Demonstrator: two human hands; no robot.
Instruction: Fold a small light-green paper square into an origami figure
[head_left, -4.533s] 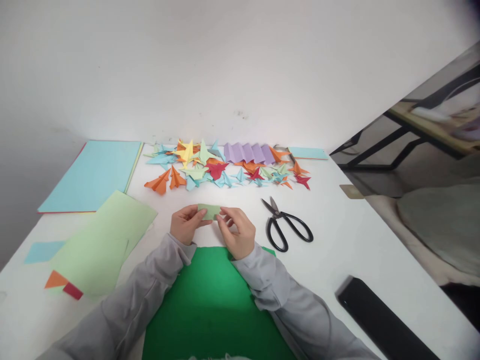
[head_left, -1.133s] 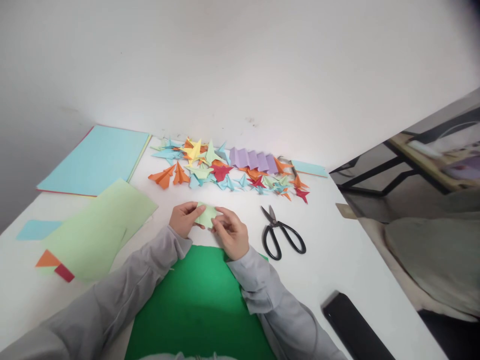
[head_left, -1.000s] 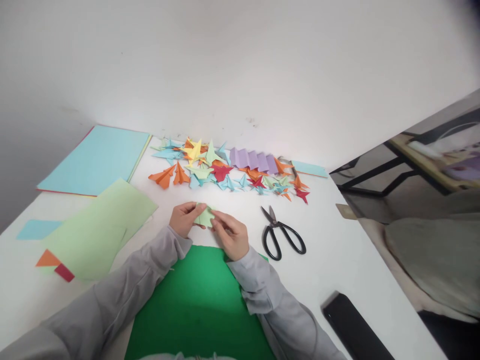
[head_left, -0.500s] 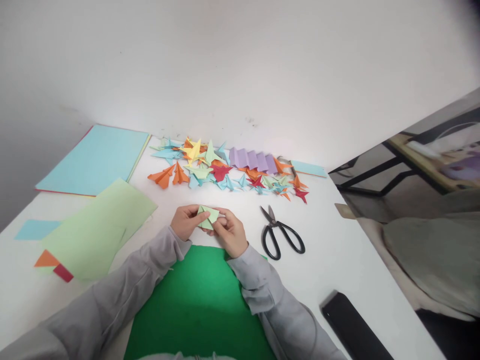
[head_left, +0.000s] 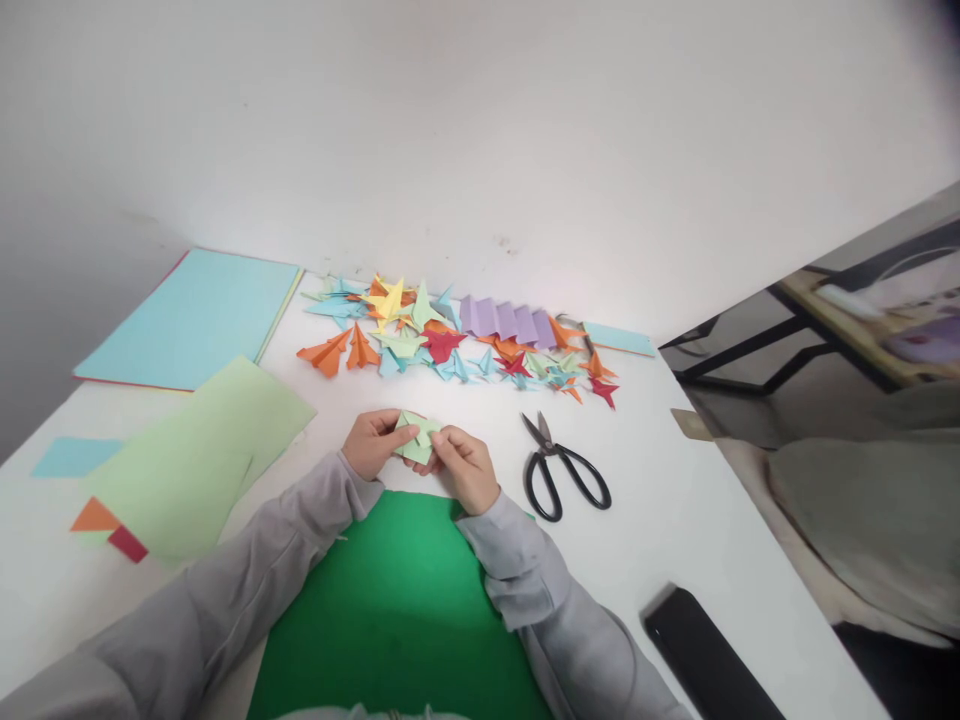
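Head view, wall: plain white wall [head_left: 480,150] across the upper half of the frame.
Tabletop: flat white tabletop [head_left: 697,510] below it, running to the bottom edge.
Green sheet: large deep-green sheet [head_left: 397,600] at bottom centre, between two loose grey fabric sleeves [head_left: 259,570].
Blue stack: light-blue paper stack with red and yellow edges [head_left: 195,320], upper left of the tabletop.
Pale sheets: overlapping pale-green paper sheets [head_left: 187,470], left of centre.
Folded pieces: orange, yellow, red, blue and green pointed paper pieces [head_left: 442,345], heaped in a band along the wall.
Black object: long black slab-like object [head_left: 712,650], lower right, cut off by the frame.
Purple strip: purple pleated paper strip [head_left: 506,320], among the pieces.
Scissors: black-handled metal scissors [head_left: 550,448], right of centre, blades slightly parted.
Left hand: bare left hand [head_left: 369,445] at centre, thumb pressed on the paper's face, other fingers behind it.
Right hand: bare right hand [head_left: 469,470], thumb and forefinger pinched together at the paper's right edge.
Blue slip: light-blue paper rectangle [head_left: 75,457], far left.
Held paper: small folded pale-green paper [head_left: 416,452], raised between both hands at centre.
Scraps: orange paper triangle [head_left: 95,515] and dark-red paper rectangle [head_left: 127,544], lower left.
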